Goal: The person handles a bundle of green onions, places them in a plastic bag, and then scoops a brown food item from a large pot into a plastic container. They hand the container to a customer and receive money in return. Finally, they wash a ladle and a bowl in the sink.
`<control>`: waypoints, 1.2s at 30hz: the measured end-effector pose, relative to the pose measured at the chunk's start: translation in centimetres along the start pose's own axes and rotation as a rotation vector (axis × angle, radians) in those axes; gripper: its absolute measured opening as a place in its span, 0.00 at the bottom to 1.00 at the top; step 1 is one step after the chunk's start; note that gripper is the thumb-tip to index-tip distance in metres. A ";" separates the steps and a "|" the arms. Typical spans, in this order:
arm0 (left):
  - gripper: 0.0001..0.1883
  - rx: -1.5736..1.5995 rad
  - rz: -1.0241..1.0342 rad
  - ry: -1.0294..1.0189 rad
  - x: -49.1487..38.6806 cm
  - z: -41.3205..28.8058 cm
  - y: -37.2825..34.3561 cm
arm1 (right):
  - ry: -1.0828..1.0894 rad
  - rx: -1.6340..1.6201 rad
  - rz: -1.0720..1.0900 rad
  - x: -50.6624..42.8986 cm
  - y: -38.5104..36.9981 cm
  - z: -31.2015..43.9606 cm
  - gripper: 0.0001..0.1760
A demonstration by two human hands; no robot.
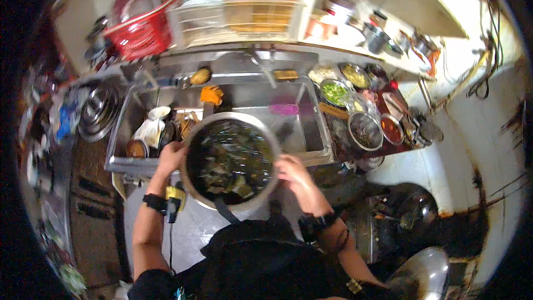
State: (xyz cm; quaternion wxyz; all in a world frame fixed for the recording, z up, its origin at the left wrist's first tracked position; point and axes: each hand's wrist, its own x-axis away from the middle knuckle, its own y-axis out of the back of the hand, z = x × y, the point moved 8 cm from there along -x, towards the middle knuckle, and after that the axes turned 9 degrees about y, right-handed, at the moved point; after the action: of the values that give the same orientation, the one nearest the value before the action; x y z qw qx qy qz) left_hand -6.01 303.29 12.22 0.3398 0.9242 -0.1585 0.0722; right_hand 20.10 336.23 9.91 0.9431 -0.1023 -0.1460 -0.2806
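Observation:
A large round metal pot [272,133] is held up in front of my body, over the near edge of a steel sink. Dark liquid with greenish-brown leafy pieces [231,158] fills much of it. My left hand [173,158] grips the pot's left side and my right hand [291,171] grips its right side. The fingertips are partly hidden against the pot wall. A dark strap crosses the pot's lower rim. Behind the pot, an orange cloth [212,95] lies at the sink's divider.
The double sink [325,150] holds bowls [159,112] in its left basin. Metal bowls of chopped food [334,92] crowd the right counter. Nested metal basins [98,110] stand at the left. Above runs a shelf with a red basket [141,35]. A wok [416,208] is at the lower right.

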 end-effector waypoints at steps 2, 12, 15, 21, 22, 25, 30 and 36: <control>0.19 -0.068 0.013 0.180 -3.3 1.9 2.1 | -0.110 -0.051 0.060 -4.1 -3.1 -0.4 0.13; 0.30 0.389 -0.299 0.243 1.4 10.2 6.5 | -0.253 -0.189 0.672 -12.9 -11.5 -3.0 0.10; 0.29 0.558 -0.668 0.293 8.6 9.2 5.4 | -0.187 -0.033 0.655 -19.1 -6.9 -8.6 0.17; 0.19 -0.261 -0.110 -0.362 18.3 -9.0 -10.1 | -0.568 -0.783 0.670 -27.6 7.2 -14.8 0.12; 0.21 -0.255 0.095 -0.461 18.3 -10.4 -13.6 | -0.350 0.035 0.323 -29.4 12.0 -16.1 0.12; 0.23 0.044 0.450 0.119 15.4 -5.3 -19.1 | -0.434 0.189 0.335 -29.7 12.0 -14.5 0.12; 0.30 -0.262 0.573 0.694 21.4 12.3 -21.2 | -0.354 0.375 0.430 -34.2 10.1 -14.4 0.12; 0.23 -0.227 0.196 0.956 35.0 22.7 -21.3 | -0.275 0.879 0.228 -45.8 18.2 -18.9 0.29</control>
State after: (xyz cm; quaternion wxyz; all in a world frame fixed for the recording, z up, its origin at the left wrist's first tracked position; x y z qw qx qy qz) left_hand 34.73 295.30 -9.48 0.4644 0.7259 -0.0778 0.5014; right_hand -2.20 368.86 -25.10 0.8937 0.2552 -0.3621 -0.0709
